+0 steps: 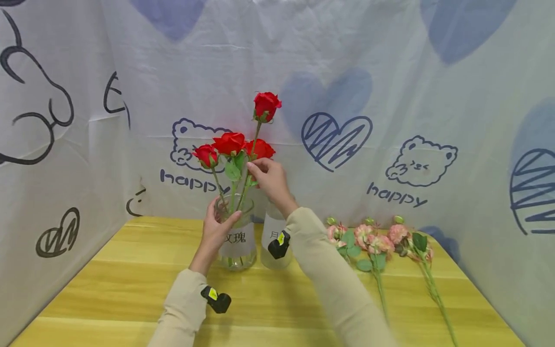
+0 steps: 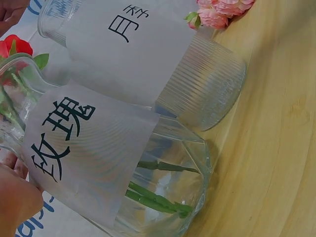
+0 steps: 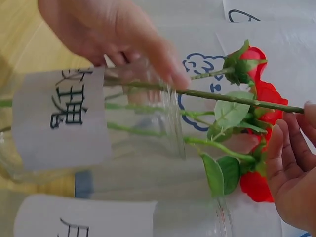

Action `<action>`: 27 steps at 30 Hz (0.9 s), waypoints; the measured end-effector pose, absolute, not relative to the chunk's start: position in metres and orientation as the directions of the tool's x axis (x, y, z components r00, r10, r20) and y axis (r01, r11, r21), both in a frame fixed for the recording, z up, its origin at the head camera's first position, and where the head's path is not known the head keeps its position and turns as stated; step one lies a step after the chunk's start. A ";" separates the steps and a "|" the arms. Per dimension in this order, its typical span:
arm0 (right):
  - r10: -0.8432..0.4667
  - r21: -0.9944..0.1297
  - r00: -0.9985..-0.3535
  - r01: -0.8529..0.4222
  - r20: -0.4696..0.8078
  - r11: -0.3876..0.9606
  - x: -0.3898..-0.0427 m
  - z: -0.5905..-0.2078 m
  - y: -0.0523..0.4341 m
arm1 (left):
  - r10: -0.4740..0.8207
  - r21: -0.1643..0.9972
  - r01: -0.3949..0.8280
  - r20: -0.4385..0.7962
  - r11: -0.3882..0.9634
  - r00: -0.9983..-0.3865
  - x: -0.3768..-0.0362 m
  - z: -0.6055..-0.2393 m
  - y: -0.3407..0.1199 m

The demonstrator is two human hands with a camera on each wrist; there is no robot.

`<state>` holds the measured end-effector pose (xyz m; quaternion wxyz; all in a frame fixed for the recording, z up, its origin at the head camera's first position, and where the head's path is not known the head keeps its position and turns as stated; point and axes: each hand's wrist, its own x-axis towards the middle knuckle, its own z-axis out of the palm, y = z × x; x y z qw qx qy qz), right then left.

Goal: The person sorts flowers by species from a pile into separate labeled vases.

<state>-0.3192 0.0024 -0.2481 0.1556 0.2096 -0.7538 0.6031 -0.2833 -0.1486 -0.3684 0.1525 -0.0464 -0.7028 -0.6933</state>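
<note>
- The tall red rose (image 1: 266, 106) is pinched at the stem by the right grip (image 1: 272, 180), standing high above it!
- The glass vase (image 1: 238, 246) is clasped at the neck by the left grip (image 1: 217, 227)!
- Pink flowers (image 1: 380, 244) are laid on the desk (image 1: 108, 274), right of both grips.

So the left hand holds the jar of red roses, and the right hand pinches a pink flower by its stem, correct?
Almost: the head view shows the right hand pinching a red rose by its stem; the left hand does hold the jar of red roses.
</note>
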 end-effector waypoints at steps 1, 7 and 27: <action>-0.132 -0.845 -0.866 -0.500 0.483 0.188 -0.319 -0.248 0.001 | -0.148 0.961 0.275 0.278 0.039 -0.949 -0.284 -0.369 -0.149; -0.128 -0.858 -0.875 -0.483 0.467 0.172 -0.315 -0.251 -0.002 | -0.159 0.961 0.271 0.276 0.051 -0.948 -0.286 -0.370 -0.149; -0.126 -0.850 -0.890 -0.455 0.437 0.265 -0.318 -0.252 0.045 | -0.153 0.972 0.224 0.232 0.066 -0.961 -0.283 -0.365 -0.151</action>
